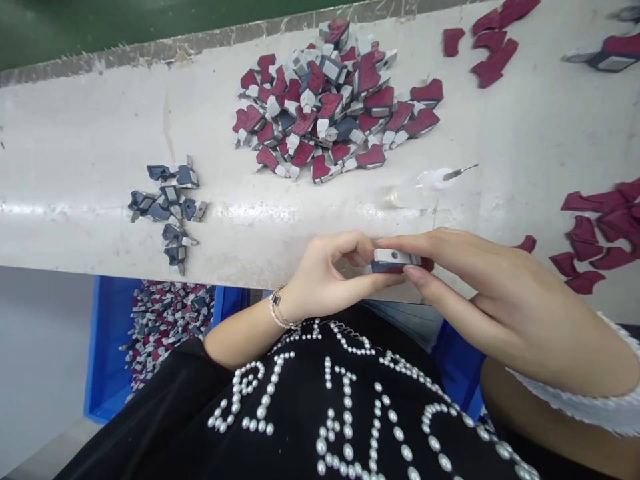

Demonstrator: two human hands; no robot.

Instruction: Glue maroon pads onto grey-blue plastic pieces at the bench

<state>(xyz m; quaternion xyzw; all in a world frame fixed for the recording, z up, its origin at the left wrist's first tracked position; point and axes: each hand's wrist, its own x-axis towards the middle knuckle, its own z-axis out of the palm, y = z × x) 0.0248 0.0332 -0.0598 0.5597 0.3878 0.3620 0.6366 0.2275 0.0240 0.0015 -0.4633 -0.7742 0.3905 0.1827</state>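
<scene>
Close to the table's near edge, a small grey, navy and maroon plastic part (393, 260) is pinched between both hands. My left hand (340, 273), with a bracelet at its wrist, grips the part's left end between thumb and curled fingers. From the other side, my right hand (470, 293) closes thumb and fingertips on its right end. A small hole shows in the grey face turned up. Beyond the hands lies a heap of like maroon, navy and grey parts (320, 107). Several navy and grey pieces without maroon (170, 203) lie to the left.
Loose maroon pieces (607, 227) lie at the right, with others (493, 50) at the far right. A clear dropper-like thing with a dark thin tip (445, 176) rests on the white table (85, 167). A blue bin (105, 347) full of parts stands below left.
</scene>
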